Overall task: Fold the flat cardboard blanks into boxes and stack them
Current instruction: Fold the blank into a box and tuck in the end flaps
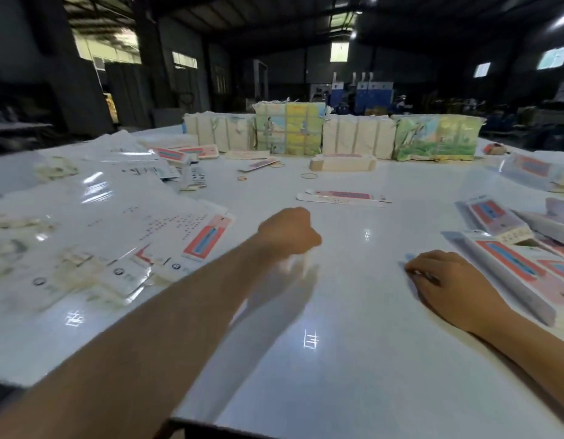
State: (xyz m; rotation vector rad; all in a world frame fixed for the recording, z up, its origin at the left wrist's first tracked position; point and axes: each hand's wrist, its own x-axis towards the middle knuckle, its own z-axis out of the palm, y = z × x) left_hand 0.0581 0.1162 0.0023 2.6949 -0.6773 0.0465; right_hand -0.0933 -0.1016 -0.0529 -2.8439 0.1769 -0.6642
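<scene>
Over a glossy white surface (353,312), the left hand (287,232) is held raised, fingers curled under; a blurred pale shape is seen beneath it, and whether anything is gripped cannot be told. The right hand (445,277) is rested on the surface, fingers bent, beside a stack of folded boxes (508,274) printed pink and blue. One flat blank (340,197) is seen lying beyond the left hand, well apart. Flat printed sheets (122,217) are spread at left. Three rubber bands (309,176) and four wrapped bundles (290,128) are counted farther back.
</scene>
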